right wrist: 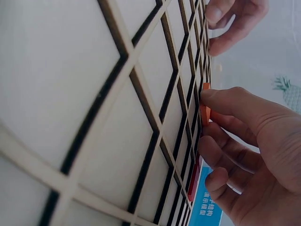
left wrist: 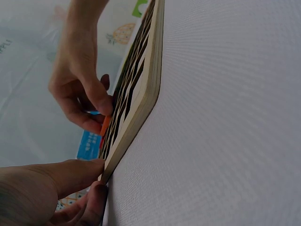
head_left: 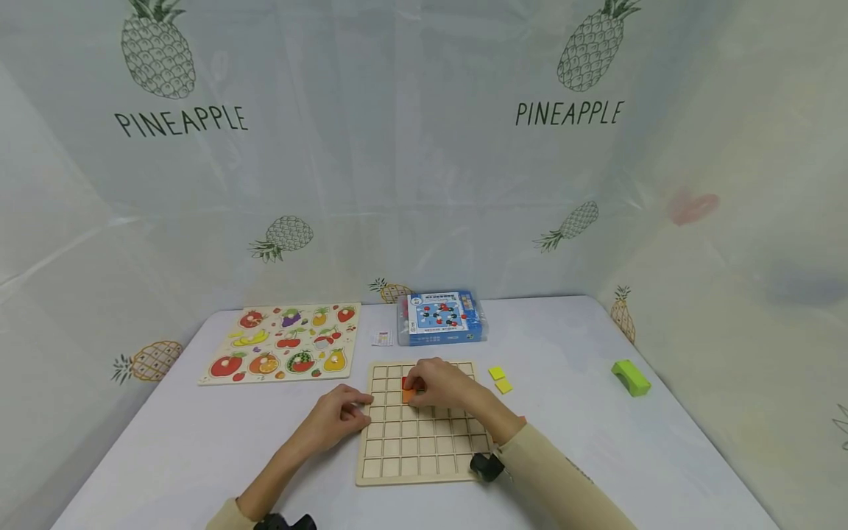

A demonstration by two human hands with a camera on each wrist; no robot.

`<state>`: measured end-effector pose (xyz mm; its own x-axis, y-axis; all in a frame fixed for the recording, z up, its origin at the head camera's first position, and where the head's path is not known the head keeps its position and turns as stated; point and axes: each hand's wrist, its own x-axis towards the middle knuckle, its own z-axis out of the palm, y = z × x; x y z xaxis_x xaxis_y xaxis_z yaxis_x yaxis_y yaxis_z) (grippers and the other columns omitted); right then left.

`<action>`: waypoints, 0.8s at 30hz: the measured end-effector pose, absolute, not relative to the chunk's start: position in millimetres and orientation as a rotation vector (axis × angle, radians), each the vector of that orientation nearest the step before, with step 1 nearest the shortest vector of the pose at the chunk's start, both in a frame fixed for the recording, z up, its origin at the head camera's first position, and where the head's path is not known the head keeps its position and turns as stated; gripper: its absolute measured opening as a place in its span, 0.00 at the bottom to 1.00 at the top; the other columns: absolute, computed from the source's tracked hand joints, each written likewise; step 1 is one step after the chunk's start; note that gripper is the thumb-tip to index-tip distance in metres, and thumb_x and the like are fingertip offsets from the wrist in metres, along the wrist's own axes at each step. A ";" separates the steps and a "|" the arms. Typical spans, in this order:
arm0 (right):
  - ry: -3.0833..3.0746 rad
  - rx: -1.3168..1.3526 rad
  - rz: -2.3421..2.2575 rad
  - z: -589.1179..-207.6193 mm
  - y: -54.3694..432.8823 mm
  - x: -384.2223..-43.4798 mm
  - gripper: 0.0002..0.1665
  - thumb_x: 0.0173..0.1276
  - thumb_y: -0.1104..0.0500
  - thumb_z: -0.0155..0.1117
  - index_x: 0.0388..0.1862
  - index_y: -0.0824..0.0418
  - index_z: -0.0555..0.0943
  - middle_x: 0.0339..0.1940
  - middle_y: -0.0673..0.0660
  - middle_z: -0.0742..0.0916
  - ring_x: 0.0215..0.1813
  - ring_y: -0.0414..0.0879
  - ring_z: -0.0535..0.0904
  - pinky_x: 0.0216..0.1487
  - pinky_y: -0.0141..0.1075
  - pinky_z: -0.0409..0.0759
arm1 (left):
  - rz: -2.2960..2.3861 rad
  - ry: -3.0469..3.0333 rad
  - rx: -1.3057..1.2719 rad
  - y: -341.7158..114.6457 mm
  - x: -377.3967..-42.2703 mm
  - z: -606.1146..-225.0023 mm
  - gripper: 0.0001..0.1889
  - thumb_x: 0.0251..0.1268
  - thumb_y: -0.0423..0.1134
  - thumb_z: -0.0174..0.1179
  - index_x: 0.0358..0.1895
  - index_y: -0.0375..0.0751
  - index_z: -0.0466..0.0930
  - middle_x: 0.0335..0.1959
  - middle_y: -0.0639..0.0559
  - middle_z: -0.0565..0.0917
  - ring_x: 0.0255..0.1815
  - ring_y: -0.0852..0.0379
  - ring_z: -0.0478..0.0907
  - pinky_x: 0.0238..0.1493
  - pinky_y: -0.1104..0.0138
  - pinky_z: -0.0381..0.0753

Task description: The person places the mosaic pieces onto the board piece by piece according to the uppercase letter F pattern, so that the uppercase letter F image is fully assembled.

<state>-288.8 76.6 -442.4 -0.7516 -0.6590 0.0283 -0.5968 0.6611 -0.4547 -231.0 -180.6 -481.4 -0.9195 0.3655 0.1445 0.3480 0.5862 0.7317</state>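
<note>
Nearest you are your two beige sleeves, with two black devices, one at each wrist. One pale wooden grid board lies flat on the worktop, with seven cells down its left side. Your left hand is at that side, thumb and forefinger spread apart, both touching the board's edge. Behind your right forearm peeks at least one orange-red piece; how many are hidden there you cannot tell.

Your right hand is over the upper left part of the board, its fingers pinching one orange tile at the grid. Whether the tile is seated in a cell you cannot tell. One red tile sits in the grid just beyond it, partly hidden from the head view by your fingers.

Beside the board's upper right are two yellow tiles, one just beyond the other. Well to their right is one green arched block.

Farther off on the left lies one fruit board, its large fruits in rows of four, three and four. One small card lies between it and one blue-and-clear box. Behind everything hangs one backdrop, where two large pineapples each stand above the word "PINEAPPLE".
</note>
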 end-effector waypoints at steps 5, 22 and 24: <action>2.734 -1.031 -0.685 -443.5 77.3 -289.8 0.13 0.61 0.55 0.72 0.43 0.57 0.85 0.37 0.49 0.84 0.40 0.41 0.79 0.42 0.27 0.76 | 1.292 2.771 0.644 -180.8 -231.5 -481.2 0.17 0.59 0.36 0.69 0.52 0.36 0.83 0.43 0.46 0.80 0.34 0.68 0.77 0.35 0.75 0.78; 2.768 -1.004 -0.710 -443.1 85.4 -289.7 0.13 0.63 0.53 0.71 0.46 0.55 0.86 0.38 0.48 0.85 0.39 0.39 0.77 0.42 0.28 0.77 | 1.271 2.776 0.610 -180.0 -231.5 -481.4 0.17 0.59 0.36 0.68 0.52 0.37 0.84 0.44 0.46 0.80 0.33 0.68 0.77 0.35 0.75 0.78; 2.780 -0.989 -0.714 -442.2 91.9 -289.3 0.14 0.64 0.52 0.71 0.46 0.55 0.86 0.38 0.48 0.85 0.38 0.39 0.76 0.41 0.29 0.76 | 1.273 2.774 0.613 -180.1 -231.7 -481.1 0.17 0.59 0.36 0.69 0.52 0.37 0.84 0.44 0.46 0.80 0.33 0.68 0.77 0.35 0.75 0.78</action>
<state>-289.3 91.9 -442.2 -0.7827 -0.6199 0.0562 -0.5702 0.6778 -0.4642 -231.7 -180.1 -481.1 -0.9221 0.3623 0.1358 0.3392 0.5882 0.7341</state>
